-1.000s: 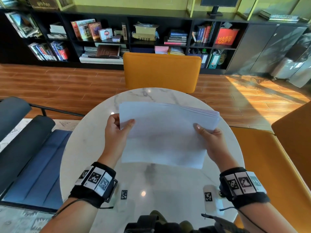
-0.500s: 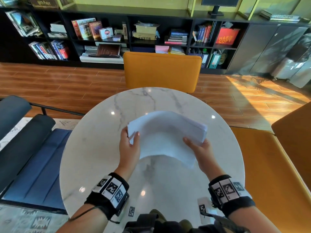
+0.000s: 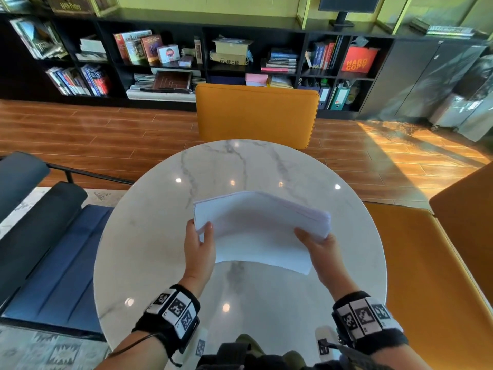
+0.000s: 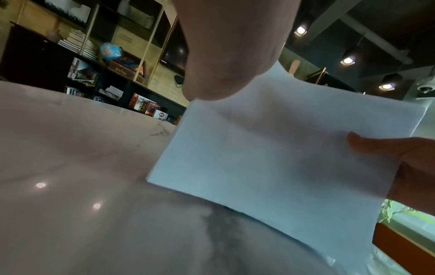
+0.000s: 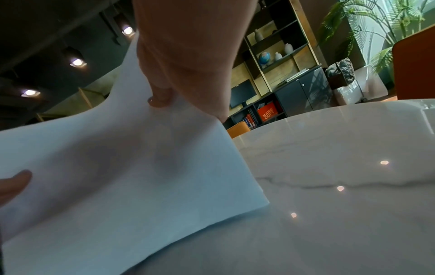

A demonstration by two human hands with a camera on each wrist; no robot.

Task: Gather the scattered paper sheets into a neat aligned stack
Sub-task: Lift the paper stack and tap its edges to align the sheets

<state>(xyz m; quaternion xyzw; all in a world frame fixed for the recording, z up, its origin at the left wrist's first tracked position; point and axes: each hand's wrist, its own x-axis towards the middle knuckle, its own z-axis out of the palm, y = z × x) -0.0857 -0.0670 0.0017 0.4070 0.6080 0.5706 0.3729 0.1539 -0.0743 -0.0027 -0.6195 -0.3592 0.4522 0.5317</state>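
A bowed stack of plain white paper sheets [image 3: 256, 231] is held above the middle of the round white marble table [image 3: 149, 236], its near edge sagging toward the tabletop. The left hand [image 3: 200, 247] pinches the stack's nine o'clock edge, thumb on top. The right hand [image 3: 320, 249] grips the three o'clock edge, thumb on top and fingers [image 5: 160, 96] underneath. An orange upholstered chair [image 3: 256, 113] stands at the table's twelve o'clock.
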